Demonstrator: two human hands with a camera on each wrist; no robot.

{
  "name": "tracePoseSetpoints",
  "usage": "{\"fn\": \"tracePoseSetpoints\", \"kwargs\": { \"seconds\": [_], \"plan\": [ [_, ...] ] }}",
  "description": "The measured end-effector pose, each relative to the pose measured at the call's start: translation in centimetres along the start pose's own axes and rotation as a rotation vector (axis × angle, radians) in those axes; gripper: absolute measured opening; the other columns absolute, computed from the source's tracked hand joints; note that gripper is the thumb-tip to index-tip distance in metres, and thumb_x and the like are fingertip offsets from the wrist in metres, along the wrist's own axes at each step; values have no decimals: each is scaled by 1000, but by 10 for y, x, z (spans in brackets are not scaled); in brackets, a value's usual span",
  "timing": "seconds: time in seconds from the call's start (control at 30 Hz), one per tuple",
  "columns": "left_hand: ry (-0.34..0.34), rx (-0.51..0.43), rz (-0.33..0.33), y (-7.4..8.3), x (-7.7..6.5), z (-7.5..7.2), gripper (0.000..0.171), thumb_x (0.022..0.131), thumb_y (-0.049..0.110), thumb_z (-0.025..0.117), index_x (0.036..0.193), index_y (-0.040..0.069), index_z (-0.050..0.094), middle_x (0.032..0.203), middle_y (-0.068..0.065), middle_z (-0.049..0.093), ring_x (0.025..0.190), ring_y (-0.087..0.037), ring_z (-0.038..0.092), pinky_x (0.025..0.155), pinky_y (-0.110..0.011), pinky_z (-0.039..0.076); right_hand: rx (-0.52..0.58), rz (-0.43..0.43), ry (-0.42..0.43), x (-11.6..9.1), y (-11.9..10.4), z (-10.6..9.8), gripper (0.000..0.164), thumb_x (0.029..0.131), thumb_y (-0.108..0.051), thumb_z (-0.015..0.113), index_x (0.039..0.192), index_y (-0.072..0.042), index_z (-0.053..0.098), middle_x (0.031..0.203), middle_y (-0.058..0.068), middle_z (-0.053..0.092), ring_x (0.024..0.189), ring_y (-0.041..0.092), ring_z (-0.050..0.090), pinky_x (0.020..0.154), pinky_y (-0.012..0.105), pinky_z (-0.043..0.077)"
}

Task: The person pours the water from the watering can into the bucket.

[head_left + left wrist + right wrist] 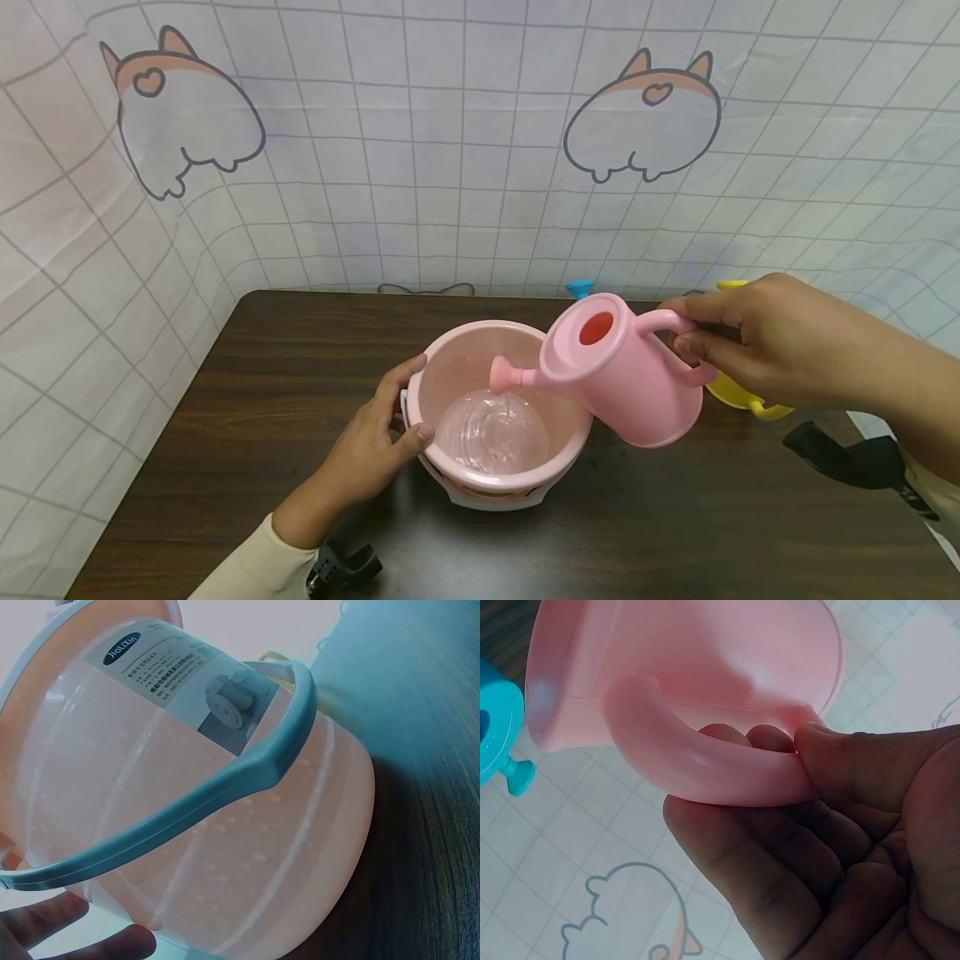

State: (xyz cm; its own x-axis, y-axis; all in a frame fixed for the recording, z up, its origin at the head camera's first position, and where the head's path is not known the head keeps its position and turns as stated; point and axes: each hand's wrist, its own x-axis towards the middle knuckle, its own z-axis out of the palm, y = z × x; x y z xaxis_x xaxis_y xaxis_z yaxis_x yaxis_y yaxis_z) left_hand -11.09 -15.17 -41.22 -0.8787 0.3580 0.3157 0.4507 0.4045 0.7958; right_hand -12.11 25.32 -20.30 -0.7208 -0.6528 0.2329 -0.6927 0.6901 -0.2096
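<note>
My left hand holds the near left side of a pink bucket, with the thumb and a fingertip at its rim. Rippling clear water lies in the bottom. In the left wrist view, the bucket's grey-blue handle hangs down its outer wall, with fingertips close below. My right hand grips a pink watering can by its handle. The can tilts left, its sprinkler head over the bucket opening, right above the disturbed water.
Behind the pink can, a blue watering can shows partly, its sprinkler head near the table's back edge. Partly behind my right hand stands a yellow watering can. A tile-patterned curtain borders the dark wooden table.
</note>
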Motion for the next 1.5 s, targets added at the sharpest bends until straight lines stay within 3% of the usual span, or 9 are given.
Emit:
{"fn": "tracePoseSetpoints", "kwargs": {
  "seconds": [1.0, 1.5],
  "plan": [
    [3, -2, 8, -1, 0, 0, 75, 99, 60, 56, 161, 31, 25, 132, -9, 59, 102, -19, 65, 84, -47, 55, 12, 19, -23, 3, -2, -2, 34, 88, -5, 80, 120, -16, 76, 77, -17, 58, 51, -2, 38, 44, 21, 36],
    [4, -3, 13, -2, -1, 1, 76, 99, 60, 56, 161, 31, 25, 133, -9, 58, 103, -22, 65, 86, -42, 54, 5, 16, -30, 4, -3, -3, 33, 88, -6, 81, 118, -18, 76, 80, -17, 59, 54, -2, 39, 46, 22, 37]
  ]
}}
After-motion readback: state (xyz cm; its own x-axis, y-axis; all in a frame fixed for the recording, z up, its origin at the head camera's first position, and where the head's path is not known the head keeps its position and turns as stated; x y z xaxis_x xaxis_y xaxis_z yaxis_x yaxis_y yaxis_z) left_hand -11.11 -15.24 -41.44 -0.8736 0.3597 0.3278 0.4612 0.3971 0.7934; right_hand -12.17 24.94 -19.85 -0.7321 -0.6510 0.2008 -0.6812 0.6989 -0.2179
